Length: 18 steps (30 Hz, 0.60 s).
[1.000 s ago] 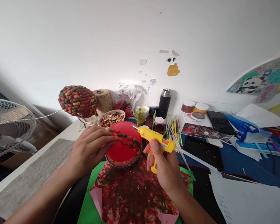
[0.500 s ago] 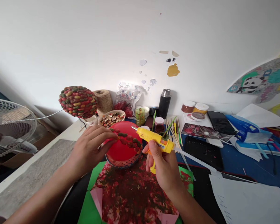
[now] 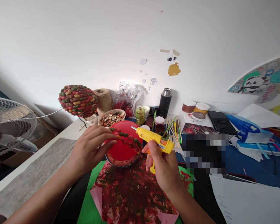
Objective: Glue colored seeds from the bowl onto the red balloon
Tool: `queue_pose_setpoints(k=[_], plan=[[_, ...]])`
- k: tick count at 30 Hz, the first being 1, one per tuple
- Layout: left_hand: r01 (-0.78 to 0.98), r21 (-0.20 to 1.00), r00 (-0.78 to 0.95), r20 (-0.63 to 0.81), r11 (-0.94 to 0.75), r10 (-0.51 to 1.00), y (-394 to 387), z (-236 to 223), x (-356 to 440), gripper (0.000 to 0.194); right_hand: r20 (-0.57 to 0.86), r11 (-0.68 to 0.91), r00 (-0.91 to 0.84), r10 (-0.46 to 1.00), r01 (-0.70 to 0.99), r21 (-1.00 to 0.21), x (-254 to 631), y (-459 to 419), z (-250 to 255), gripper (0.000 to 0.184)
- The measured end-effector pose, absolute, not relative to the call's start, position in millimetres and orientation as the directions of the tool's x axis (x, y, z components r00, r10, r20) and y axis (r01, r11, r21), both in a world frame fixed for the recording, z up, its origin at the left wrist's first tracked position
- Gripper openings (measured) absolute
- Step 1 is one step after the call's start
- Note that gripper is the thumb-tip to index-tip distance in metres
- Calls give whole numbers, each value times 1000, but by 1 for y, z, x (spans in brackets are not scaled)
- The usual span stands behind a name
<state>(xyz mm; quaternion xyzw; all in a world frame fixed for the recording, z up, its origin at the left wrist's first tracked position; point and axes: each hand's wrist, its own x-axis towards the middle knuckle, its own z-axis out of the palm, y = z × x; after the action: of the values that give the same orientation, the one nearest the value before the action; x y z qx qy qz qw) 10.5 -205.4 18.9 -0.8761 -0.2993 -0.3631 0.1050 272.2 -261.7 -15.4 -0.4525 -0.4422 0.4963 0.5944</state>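
Observation:
A yellow hot glue gun (image 3: 151, 137) is gripped in my right hand (image 3: 164, 165), its metal nozzle pointing left above the red round surface (image 3: 114, 154) of a shallow basket. A curved row of painted red and green shells (image 3: 132, 144) lies over that surface, just below and left of the nozzle. My left hand (image 3: 91, 149) is at the left end of the row, thumb and fingers pinched together on a small orange painted shell (image 3: 118, 137), mostly hidden by the fingertips. The basket's woven rim (image 3: 123, 166) shows along its near edge.
Paint-stained paper (image 3: 133, 193) covers the near tabletop. At the left stand a shell-covered ball (image 3: 78, 101), a twine spool (image 3: 103, 101) and a fan (image 3: 11, 127). Behind the basket are a bowl of shells (image 3: 113, 119), a black flask (image 3: 165, 104) and paint jars (image 3: 189, 106). A patch at right is pixelated.
The glue gun has shifted slightly left, nozzle still over the basket. My left hand stays nearly in place, pinching at the row's end.

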Motion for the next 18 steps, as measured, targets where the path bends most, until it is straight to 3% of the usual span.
queue_pose_setpoints(k=[8,14,18], plan=[[565,113,528,712,-817,464,-205,17,6,40,119,167,211,970,-228,-959,274,-260,-9,78],[574,148,501,715,-805,488,-207,19,7,39,123,173,210,970,-240,-955,274,-259,-11,77],[593,234,414,732,-770,541,-212,20,5,37,151,199,216,965,-224,-954,275,-259,-11,74]])
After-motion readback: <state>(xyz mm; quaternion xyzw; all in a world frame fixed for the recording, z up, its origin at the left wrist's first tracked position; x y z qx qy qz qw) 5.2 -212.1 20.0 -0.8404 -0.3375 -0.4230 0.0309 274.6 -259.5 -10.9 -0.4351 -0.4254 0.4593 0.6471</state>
